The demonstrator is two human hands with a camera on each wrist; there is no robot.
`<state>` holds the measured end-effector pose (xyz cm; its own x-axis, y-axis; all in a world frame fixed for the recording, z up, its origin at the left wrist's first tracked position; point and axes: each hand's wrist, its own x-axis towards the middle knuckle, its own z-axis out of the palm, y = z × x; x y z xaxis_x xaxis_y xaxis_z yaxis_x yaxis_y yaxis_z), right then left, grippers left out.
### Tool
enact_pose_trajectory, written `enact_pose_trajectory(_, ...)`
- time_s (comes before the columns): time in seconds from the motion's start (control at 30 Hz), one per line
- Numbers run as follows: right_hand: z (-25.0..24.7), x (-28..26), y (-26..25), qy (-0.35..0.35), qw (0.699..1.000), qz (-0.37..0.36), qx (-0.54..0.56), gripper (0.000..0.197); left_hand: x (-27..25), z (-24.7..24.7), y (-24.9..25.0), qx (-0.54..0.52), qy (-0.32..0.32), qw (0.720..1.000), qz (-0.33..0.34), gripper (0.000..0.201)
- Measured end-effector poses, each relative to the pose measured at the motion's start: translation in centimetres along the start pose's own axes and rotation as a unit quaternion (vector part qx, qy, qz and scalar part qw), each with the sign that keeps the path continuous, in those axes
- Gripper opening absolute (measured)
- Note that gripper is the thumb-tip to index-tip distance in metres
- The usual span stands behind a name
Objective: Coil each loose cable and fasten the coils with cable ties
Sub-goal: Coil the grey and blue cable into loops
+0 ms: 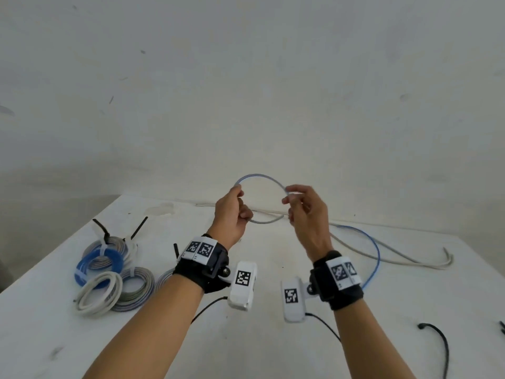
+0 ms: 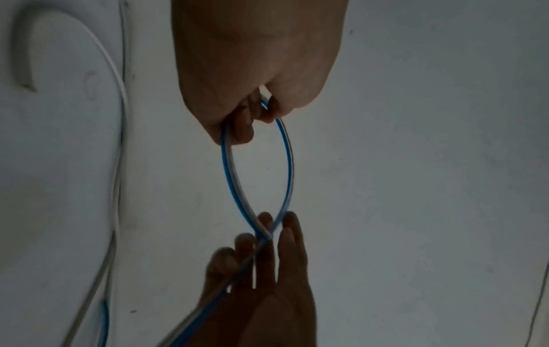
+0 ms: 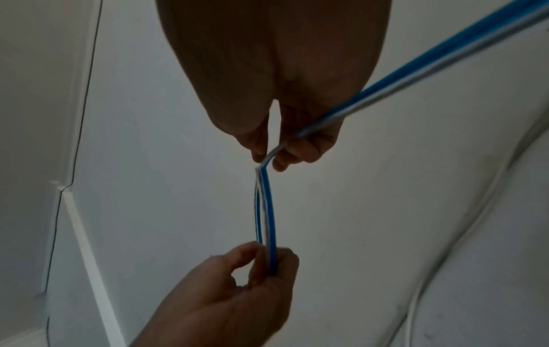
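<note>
Looking down from the head view, the left hand (image 1: pixel 232 212) and the right hand (image 1: pixel 303 212) are both up above the white surface (image 1: pixel 273 337). Between them they hold a round loop of the blue and white cable (image 1: pixel 259 177). Each hand has its fingers curled to pinch one side of the loop. The rest of the cable hangs down to the surface and curves away to the right. A loose grey cable (image 1: pixel 396 255) lies there too. On the left of the surface sit some finished coils (image 1: pixel 109 274), close together, with cable ties (image 1: pixel 102 248) round them.

From the left wrist view, the left hand (image 2: pixel 255 70) is at the top and grips both ends of the loop in curled fingers. The right hand (image 2: pixel 267 281) is at the bottom, where the blue and white cable (image 2: pixel 286 159) crosses over itself between its fingers.

From the right wrist view, the right hand (image 3: pixel 276 82) pinches the blue and white cable (image 3: pixel 268 206) with its fingertips. The left hand (image 3: pixel 237 293), lower down, holds two strands of it between thumb and fingers.
</note>
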<state>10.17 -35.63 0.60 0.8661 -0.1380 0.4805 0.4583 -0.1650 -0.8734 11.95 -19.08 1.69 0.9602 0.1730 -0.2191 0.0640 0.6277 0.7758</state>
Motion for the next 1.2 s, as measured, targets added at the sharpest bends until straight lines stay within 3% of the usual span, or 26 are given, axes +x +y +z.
enact_pose_trajectory(0.1, 1.0, -0.8, 1.0, 0.028, 1.0, 0.005, -0.013, 0.016, 1.1, 0.0, -0.6, -0.077, 0.033, 0.996, -0.022, 0.03)
enact_pose_trajectory(0.2, 1.6, -1.7, 1.6, 0.132, 0.986, -0.072, -0.074, 0.023, 2.0, -0.1, -1.2, -0.13, 0.065, 0.989, -0.028, 0.032)
enact_pose_trajectory(0.27, 2.2, -2.0, 2.2, 0.11, 0.983, -0.086, -0.12, 0.026, 2.5, -0.1, -1.5, -0.157, 0.081, 0.984, -0.02, 0.032)
enact_pose_trajectory(0.33, 2.8, -2.0, 2.8, 0.06, 0.989, -0.039, -0.132, 0.027, 2.8, -0.1, -1.7, -0.173, 0.085, 0.981, -0.011, 0.032)
enact_pose_trajectory(0.4, 3.1, -1.8, 3.4, 0.055, 0.992, 0.004, -0.111, 0.026, 2.8, 0.1, -2.2, -0.168, 0.079, 0.983, 0.002, 0.034)
enact_pose_trajectory(0.6, 3.8, -1.7, 3.6, 0.05, 0.995, 0.028, -0.081, 0.018, 1.4, 0.0, -4.6, -0.103, 0.053, 0.992, 0.053, 0.032)
enact_pose_trajectory(0.73, 3.2, -1.3, 3.3, 0.043, 0.993, -0.011, -0.11, 0.011, 1.2, -1.4, -5.1, -0.023, -0.015, 0.994, 0.104, 0.027)
enact_pose_trajectory(0.83, 2.5, -1.1, 3.8, 0.027, 0.987, -0.033, -0.157, 0.012, 1.5, -2.8, -4.3, 0.084, -0.05, 0.981, 0.165, 0.023)
enact_pose_trajectory(0.97, 2.6, -1.0, 4.5, -0.007, 0.978, -0.058, -0.198, 0.016, 1.9, -4.3, -2.7, 0.134, -0.07, 0.97, 0.189, 0.027)
enact_pose_trajectory(1.2, 3.0, -1.2, 5.1, -0.046, 0.96, -0.134, -0.243, 0.02, 1.8, -5.2, -1.4, 0.285, -0.199, 0.924, 0.16, 0.028)
